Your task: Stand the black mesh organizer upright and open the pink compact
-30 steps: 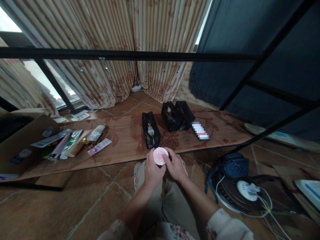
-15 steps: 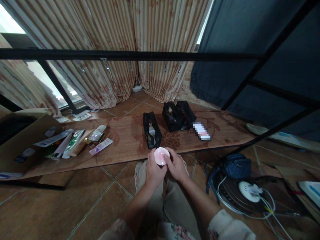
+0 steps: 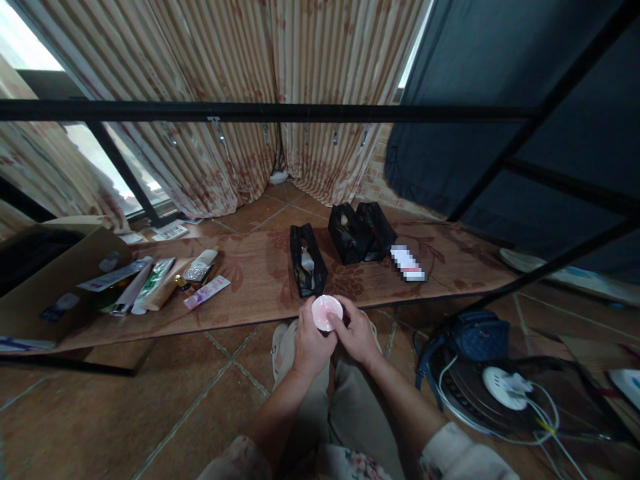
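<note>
Between my two hands is a small round pink jar or dish (image 3: pixel 327 312), its pale face turned up toward me. My left hand (image 3: pixel 313 341) wraps its left side, and my right hand (image 3: pixel 356 335) closes on its right side with the thumb on the pink top. Whether it is a lid or an open jar I cannot tell. Just beyond my hands, an open black mesh pouch (image 3: pixel 303 283) on the low table (image 3: pixel 260 293) holds a small bottle with a pale top (image 3: pixel 307 261). Two more black pouches (image 3: pixel 345 233) stand behind it to the right.
A phone with a blurred screen (image 3: pixel 407 263) lies right of the pouches. Several cosmetic tubes (image 3: pixel 155 280) and a pink-patterned box (image 3: pixel 207 292) lie at left beside a cardboard box (image 3: pixel 85 267). A blue bag (image 3: pixel 483 333) and a power strip with cables (image 3: pixel 504 388) are on the lower right.
The whole view has shifted slightly, so things appear a little further right. Both hands keep the same hold on the pink round thing.
</note>
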Tool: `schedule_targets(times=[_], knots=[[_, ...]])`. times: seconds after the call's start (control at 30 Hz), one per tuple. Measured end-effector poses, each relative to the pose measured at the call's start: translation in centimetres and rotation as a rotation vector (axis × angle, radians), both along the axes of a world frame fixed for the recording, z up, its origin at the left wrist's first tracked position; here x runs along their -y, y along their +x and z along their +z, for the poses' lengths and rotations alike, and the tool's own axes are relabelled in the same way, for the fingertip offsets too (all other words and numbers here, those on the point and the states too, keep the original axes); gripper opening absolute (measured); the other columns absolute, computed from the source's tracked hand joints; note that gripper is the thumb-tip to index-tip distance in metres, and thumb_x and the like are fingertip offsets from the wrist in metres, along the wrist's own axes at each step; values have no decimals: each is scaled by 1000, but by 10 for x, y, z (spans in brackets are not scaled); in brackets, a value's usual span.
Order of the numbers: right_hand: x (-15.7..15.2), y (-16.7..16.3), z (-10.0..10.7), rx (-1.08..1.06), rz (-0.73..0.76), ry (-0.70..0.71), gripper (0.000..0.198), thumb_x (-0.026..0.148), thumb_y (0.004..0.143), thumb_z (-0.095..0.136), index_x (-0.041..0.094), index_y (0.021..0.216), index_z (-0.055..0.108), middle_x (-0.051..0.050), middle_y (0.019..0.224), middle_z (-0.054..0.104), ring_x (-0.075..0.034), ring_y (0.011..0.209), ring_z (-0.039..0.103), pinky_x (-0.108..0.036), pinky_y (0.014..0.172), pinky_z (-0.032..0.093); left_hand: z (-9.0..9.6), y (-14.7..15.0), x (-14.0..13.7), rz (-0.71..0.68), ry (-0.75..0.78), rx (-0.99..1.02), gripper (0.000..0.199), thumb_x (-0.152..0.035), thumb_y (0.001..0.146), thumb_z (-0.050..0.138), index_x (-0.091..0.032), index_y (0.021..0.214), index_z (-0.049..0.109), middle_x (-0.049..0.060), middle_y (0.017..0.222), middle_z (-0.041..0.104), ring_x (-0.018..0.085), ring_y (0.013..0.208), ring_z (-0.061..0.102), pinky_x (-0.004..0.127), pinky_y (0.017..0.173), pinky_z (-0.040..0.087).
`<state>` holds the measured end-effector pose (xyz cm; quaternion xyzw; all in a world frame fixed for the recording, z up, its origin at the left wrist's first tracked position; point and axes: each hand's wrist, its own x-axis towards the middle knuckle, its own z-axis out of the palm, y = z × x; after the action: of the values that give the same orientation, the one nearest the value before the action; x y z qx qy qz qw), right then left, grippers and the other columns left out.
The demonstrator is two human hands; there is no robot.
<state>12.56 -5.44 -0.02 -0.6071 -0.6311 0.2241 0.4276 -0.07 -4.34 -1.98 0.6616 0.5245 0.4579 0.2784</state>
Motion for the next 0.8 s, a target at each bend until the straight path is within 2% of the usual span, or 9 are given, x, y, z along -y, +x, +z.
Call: schedule_targets(times=[0.47, 0.8], knots=[[1, -1, 1, 11, -10, -14, 52, 28, 74, 68, 23, 124, 55, -6, 116, 68, -23, 102, 65, -36, 90, 51, -8, -2, -1, -16, 3, -2, 72, -23, 74, 68, -18, 138, 36, 15, 126, 56, 29, 119, 56, 44, 97, 48], [1, -3, 5, 15, -36, -19, 53, 38, 73, 72, 23, 122, 57, -6, 111, 69, -23, 95, 66, -35, 84, 52, -5, -1, -1, -9, 17, -9, 73, -29, 74, 70, -18, 139, 36, 15, 125, 56, 29, 116, 57, 43, 96, 48]])
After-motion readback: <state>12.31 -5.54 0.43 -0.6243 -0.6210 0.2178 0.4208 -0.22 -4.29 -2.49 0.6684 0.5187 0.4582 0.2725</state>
